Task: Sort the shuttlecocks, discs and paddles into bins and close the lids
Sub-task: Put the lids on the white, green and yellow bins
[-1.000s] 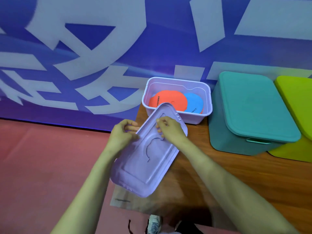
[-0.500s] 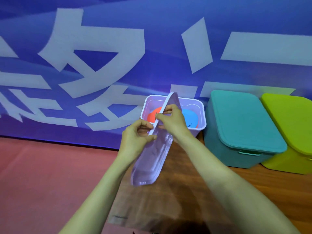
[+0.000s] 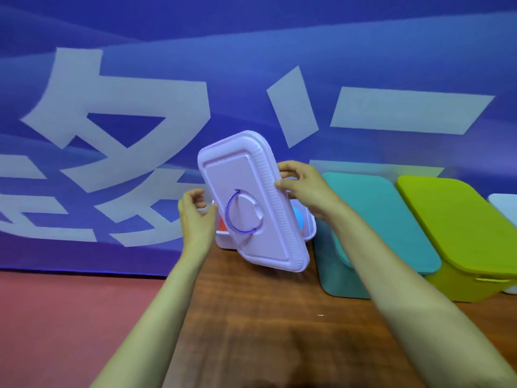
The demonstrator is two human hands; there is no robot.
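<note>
Lid [image 3: 251, 203] aslant between left hand [image 3: 195, 217] and right hand [image 3: 305, 186], left perhaps loose.

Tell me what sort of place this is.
Probably a sports hall or event venue: a large blue printed banner behind, red flooring, and a wooden table lined with lidded storage bins.

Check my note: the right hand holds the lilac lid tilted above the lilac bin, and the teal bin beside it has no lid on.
One slip: the teal bin is closed, its teal lid sitting on it, as the head view shows. The rest stands: the right hand holds the lilac lid tilted above the lilac bin.
</note>
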